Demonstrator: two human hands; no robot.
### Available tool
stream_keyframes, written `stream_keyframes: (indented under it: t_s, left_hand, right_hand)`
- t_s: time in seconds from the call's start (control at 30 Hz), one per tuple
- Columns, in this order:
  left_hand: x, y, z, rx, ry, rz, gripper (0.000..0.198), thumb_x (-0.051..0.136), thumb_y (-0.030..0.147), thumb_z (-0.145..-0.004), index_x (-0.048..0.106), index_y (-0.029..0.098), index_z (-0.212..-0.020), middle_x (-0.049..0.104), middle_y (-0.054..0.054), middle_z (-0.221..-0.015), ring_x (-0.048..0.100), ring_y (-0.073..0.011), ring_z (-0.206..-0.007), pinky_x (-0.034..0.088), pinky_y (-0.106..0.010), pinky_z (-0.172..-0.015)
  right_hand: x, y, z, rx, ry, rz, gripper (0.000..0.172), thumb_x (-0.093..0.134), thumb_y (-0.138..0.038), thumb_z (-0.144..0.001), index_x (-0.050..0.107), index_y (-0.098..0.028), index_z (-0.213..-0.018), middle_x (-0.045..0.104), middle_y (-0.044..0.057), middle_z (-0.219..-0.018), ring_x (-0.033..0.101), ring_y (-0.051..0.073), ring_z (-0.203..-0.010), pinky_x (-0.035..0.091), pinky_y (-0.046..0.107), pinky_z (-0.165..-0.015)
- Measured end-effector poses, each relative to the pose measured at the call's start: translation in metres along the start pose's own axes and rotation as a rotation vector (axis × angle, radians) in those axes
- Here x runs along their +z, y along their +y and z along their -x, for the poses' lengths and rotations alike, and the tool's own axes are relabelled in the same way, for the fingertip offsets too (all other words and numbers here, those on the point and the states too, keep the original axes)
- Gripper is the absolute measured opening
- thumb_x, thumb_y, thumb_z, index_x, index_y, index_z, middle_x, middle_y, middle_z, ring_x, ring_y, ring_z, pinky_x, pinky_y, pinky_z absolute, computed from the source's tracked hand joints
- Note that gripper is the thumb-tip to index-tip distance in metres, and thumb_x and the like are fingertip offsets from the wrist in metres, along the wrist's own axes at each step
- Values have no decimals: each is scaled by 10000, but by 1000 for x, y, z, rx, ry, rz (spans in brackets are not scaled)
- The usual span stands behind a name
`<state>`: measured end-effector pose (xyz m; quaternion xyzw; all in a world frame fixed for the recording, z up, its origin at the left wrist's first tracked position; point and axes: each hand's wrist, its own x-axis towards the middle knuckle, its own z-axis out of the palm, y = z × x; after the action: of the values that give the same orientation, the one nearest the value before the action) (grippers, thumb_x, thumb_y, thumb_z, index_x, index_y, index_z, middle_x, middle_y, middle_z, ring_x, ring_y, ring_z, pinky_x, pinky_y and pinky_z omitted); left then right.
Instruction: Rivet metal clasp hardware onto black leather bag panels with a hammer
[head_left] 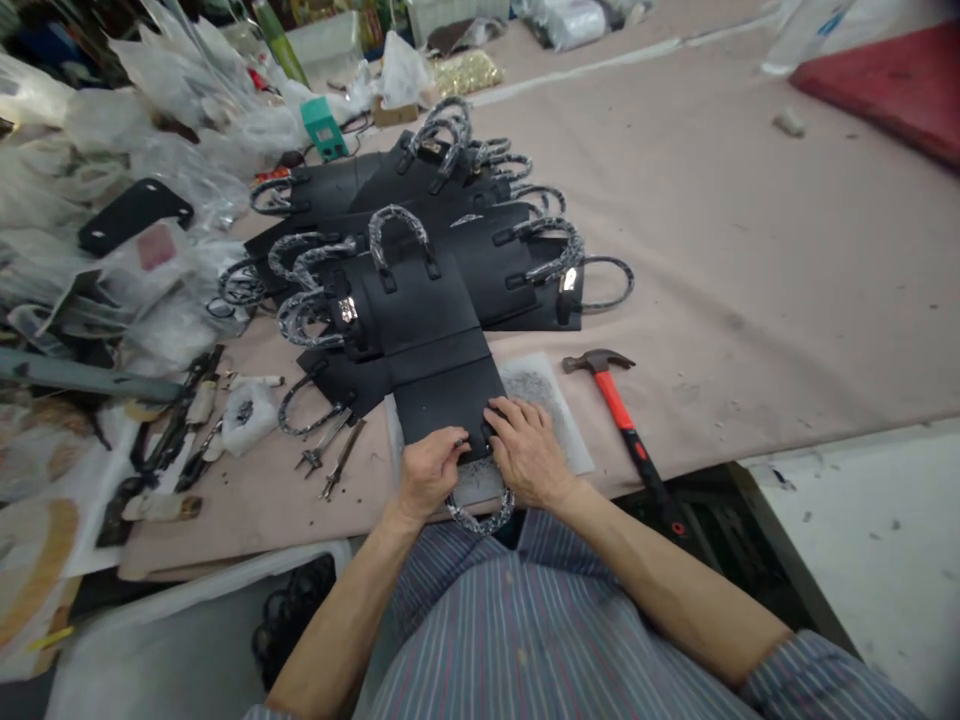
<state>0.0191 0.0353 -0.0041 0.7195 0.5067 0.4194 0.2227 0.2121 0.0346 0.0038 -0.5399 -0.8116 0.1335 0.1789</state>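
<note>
A black bag panel (442, 395) lies with its near end on a white board (566, 430). Around a small dark piece at the panel's near edge, my left hand (433, 470) has its fingers pinched; the piece is too small to name. My right hand (529, 450) rests on the panel's near right corner, fingers bent and pressed down over the handle's end. Below both hands hangs a wrapped loop handle (482, 522). Further up the same panel stands another wrapped handle (397, 225).
More black panels (480, 250) with handles are piled behind. A hammer with a red and black grip (615, 400) lies to the right. Punches (345, 458), pliers and a small bag of rivets (247, 415) lie left. Plastic bags crowd the far left; a red board (892, 90) is far right.
</note>
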Motion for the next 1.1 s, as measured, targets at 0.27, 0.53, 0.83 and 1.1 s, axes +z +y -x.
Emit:
stream_keyframes:
  t_s: [0.27, 0.53, 0.83, 1.1]
  left_hand:
    - [-27, 14, -14, -437, 271, 128, 246, 609, 412, -947, 664, 176, -900, 745, -26, -783, 730, -168, -742, 606, -290, -771]
    - [-75, -38, 20, -540, 239, -496, 276, 627, 430, -870, 725, 181, -935, 748, -49, -813, 697, -219, -740, 536, -315, -728]
    - [-59, -24, 29, -323, 167, -651, 224, 550, 326, -955, 707, 178, -1014, 741, -110, -969, 697, -267, -894, 539, -381, -830]
    - [-21, -18, 40, -188, 203, -505, 266, 480, 182, -981, 705, 183, -1124, 628, -154, -1316, 586, -324, -1269, 512, -556, -1074]
  right_hand:
    - [-2, 7, 1, 9, -12, -46, 434, 479, -247, -969, 577, -185, -1388, 526, 100, -1503, 422, 318, -1368, 248, 511, -1175]
    - [-2, 7, 0, 2, -7, -61, 433, 489, -258, -965, 584, -180, -1379, 529, 111, -1490, 427, 326, -1360, 258, 519, -1172]
    - [5, 12, 4, -4, 119, -145, 452, 572, -309, -921, 569, -138, -1340, 505, 185, -1454, 460, 335, -1321, 351, 522, -1118]
    - [4, 6, 12, -17, 157, -101, 333, 552, -238, -903, 607, -155, -1220, 547, 177, -1386, 485, 343, -1288, 391, 562, -1077]
